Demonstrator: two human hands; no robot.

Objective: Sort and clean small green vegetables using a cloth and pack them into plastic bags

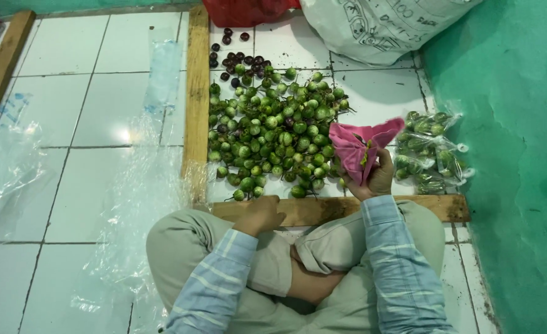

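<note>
Sitting cross-legged at the bottom of the frame, a person in a blue striped shirt and pale trousers is seen from above. The right hand (377,178) is raised right of centre, its fingers closed around the neck of a pink plastic bag (365,146), which is held open and upright above the floor. The left hand (262,213) is lowered just left of centre, curled loosely with its knuckles resting on a wooden plank (323,210); whether anything is gripped in it cannot be told.

A heap of small green round eggplants (273,133) is spread on the floor in the centre, just beyond the plank and beside the pink bag. A few dark purple ones (239,60) are scattered at its upper edge. Clear bags already filled with green eggplants (431,151) are laid at the right, near the teal wall (514,154).

The floor is covered in white tiles (88,105). A second wooden plank (196,99) is set upright in the picture, left of the heap. Clear plastic sheeting (131,204) is strewn across the left half, and a white sack (378,25) is placed at the top.
</note>
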